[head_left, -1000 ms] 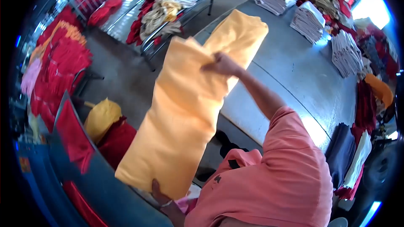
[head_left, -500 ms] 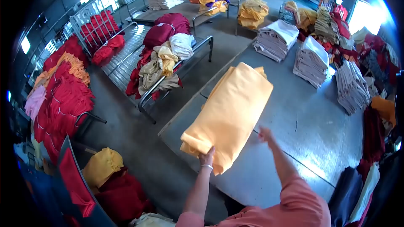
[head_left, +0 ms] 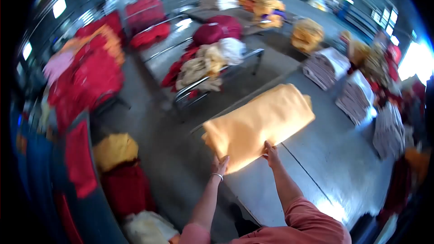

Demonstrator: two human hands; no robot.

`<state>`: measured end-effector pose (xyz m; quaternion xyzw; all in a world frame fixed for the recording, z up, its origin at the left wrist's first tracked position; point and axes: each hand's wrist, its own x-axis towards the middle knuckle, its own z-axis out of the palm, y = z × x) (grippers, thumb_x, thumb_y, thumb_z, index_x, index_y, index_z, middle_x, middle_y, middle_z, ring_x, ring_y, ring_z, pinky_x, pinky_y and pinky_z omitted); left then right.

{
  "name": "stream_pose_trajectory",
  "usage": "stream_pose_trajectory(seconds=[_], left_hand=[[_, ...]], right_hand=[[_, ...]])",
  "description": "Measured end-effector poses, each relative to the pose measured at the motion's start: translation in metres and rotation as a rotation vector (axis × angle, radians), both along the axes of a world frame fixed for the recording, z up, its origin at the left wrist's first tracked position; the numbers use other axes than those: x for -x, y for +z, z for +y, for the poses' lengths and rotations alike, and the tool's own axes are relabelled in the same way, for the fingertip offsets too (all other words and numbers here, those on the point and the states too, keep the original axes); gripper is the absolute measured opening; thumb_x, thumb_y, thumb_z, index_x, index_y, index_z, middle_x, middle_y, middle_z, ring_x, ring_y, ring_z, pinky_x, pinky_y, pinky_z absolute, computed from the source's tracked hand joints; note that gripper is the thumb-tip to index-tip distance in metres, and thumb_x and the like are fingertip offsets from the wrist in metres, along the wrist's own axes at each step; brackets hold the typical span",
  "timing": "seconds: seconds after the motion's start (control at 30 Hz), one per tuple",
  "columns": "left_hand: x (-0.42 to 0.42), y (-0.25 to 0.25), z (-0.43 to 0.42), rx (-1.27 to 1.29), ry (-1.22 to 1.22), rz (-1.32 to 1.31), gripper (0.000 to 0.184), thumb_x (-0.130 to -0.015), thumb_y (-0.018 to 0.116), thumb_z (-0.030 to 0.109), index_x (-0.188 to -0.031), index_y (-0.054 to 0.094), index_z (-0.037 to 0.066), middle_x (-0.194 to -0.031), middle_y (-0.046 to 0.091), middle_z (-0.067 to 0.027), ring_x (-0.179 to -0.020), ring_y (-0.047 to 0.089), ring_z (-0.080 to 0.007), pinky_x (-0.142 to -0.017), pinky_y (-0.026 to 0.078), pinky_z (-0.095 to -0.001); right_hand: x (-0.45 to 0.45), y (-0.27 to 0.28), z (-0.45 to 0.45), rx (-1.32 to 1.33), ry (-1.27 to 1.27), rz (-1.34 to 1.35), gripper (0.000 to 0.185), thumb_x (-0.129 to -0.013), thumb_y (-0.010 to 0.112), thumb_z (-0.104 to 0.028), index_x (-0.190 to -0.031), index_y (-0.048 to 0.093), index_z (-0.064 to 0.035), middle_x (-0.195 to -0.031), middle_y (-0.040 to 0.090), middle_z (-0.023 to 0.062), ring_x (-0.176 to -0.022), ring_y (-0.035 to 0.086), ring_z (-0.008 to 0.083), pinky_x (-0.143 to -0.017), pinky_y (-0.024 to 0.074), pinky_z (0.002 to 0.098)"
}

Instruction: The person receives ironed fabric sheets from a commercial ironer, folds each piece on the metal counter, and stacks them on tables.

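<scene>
Behind everything is a large hall with bright windows, and in front there is a smooth grey surface point(head_left: 312, 153). The left hand point(head_left: 220, 165) grips the near left corner of a folded yellow-orange cloth point(head_left: 260, 124), and the right hand point(head_left: 271, 152) holds its near edge, with the fingers bent on it. The cloth lies at the left part of the surface. Farther out, to the right, three folded whitish cloth stacks point(head_left: 326, 68) stand on the same surface. To the left of the surface is a metal-framed rack point(head_left: 199, 83), which carries dark red, beige and white cloths point(head_left: 212, 49). At the far left there is a big heap of red cloth point(head_left: 86, 83), and at the near left a yellow bundle point(head_left: 115, 151) touches dark red cloth point(head_left: 126, 190).
</scene>
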<state>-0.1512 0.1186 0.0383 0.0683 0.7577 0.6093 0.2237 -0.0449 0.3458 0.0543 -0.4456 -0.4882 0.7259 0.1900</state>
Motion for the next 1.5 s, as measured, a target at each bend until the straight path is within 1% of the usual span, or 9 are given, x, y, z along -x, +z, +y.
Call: stream_pose_trajectory(seconds=[0.07,0.1,0.3,0.57,0.93,1.13,1.27,1.3,1.5], left_hand=[[-0.016,-0.016,-0.031,0.210,0.105,0.401,0.053,-0.074,0.067,0.032,-0.114,0.046,0.005,-0.093,0.062,-0.0146,-0.080,0.062,-0.0222,-0.067,0.050,-0.0345],[-0.024,-0.020,-0.051,-0.103,0.076,0.060,0.049,-0.074,0.068,0.028,-0.113,0.046,0.006,-0.099,0.060,-0.0148,-0.083,0.062,-0.0209,-0.071,0.050,-0.0321],[-0.141,0.045,-0.314,0.107,0.410,0.376,0.033,-0.080,0.061,0.017,-0.109,0.052,0.006,-0.080,0.063,-0.0119,-0.074,0.062,-0.0188,-0.065,0.049,-0.0317],[-0.393,0.102,-0.687,0.554,1.494,0.465,0.012,-0.083,0.057,0.018,-0.094,0.061,0.015,-0.079,0.062,-0.0066,-0.063,0.060,-0.0202,-0.056,0.048,-0.0309],[-0.619,0.090,-0.969,1.843,1.637,-0.022,0.046,-0.066,0.059,0.011,-0.111,0.053,0.015,-0.114,0.049,-0.0085,-0.106,0.046,-0.0284,-0.086,0.038,-0.0455],[-0.598,0.073,-1.018,1.447,1.591,-0.211,0.028,-0.068,0.059,0.014,-0.096,0.061,0.010,-0.096,0.058,-0.0077,-0.092,0.057,-0.0285,-0.074,0.047,-0.0430],[-0.589,0.077,-0.897,1.299,1.584,0.039,0.022,-0.066,0.058,0.010,-0.088,0.062,0.008,-0.088,0.059,-0.0121,-0.077,0.059,-0.0333,-0.063,0.049,-0.0436],[-0.596,0.063,-0.857,1.251,1.594,0.229,0.026,-0.065,0.059,0.008,-0.091,0.061,0.008,-0.088,0.059,-0.0124,-0.077,0.059,-0.0332,-0.063,0.049,-0.0435],[-0.708,0.071,-0.654,1.250,1.724,0.074,0.036,-0.060,0.054,0.004,-0.094,0.063,0.009,-0.091,0.060,-0.0122,-0.087,0.057,-0.0304,-0.075,0.048,-0.0386]], right_hand=[[-0.002,-0.054,0.014,-0.001,0.230,0.150,0.032,-0.081,0.056,-0.045,-0.091,0.050,-0.0157,-0.084,0.052,0.0018,-0.082,0.052,0.0152,-0.064,0.0479,0.0325],[0.003,-0.066,0.003,-0.058,0.127,0.190,0.033,-0.083,0.052,-0.047,-0.096,0.051,-0.0166,-0.084,0.053,0.0020,-0.083,0.053,0.0159,-0.065,0.0496,0.0346],[-0.009,-0.057,-0.197,0.270,0.619,-0.062,0.027,-0.086,0.051,-0.038,-0.096,0.055,-0.0129,-0.088,0.061,0.0039,-0.075,0.059,0.0176,-0.056,0.0436,0.0286],[-0.112,0.111,-0.647,-0.213,1.793,0.420,0.021,-0.089,0.052,-0.018,-0.100,0.058,-0.0009,-0.083,0.061,0.0067,-0.075,0.059,0.0133,-0.066,0.0474,0.0259],[-0.190,0.077,-0.839,-1.447,1.742,1.205,0.030,-0.077,0.059,-0.015,-0.107,0.053,-0.0103,-0.117,0.050,0.0069,-0.110,0.045,0.0294,-0.089,0.0334,0.0442],[-0.188,0.068,-0.847,-1.467,1.729,1.163,0.028,-0.075,0.058,-0.011,-0.102,0.055,-0.0132,-0.116,0.050,0.0048,-0.108,0.046,0.0271,-0.087,0.0334,0.0413],[-0.182,0.070,-0.857,-1.183,1.885,1.062,0.020,-0.083,0.054,-0.017,-0.102,0.056,-0.0111,-0.115,0.051,0.0051,-0.106,0.049,0.0238,-0.084,0.0400,0.0391],[-0.185,0.055,-0.864,-0.494,1.922,0.782,0.025,-0.088,0.052,-0.023,-0.106,0.053,-0.0068,-0.112,0.054,0.0066,-0.099,0.053,0.0218,-0.080,0.0453,0.0365],[-0.136,0.056,-0.920,0.564,1.948,0.040,0.036,-0.087,0.054,-0.033,-0.109,0.050,-0.0047,-0.110,0.056,0.0119,-0.096,0.056,0.0240,-0.079,0.0476,0.0376]])
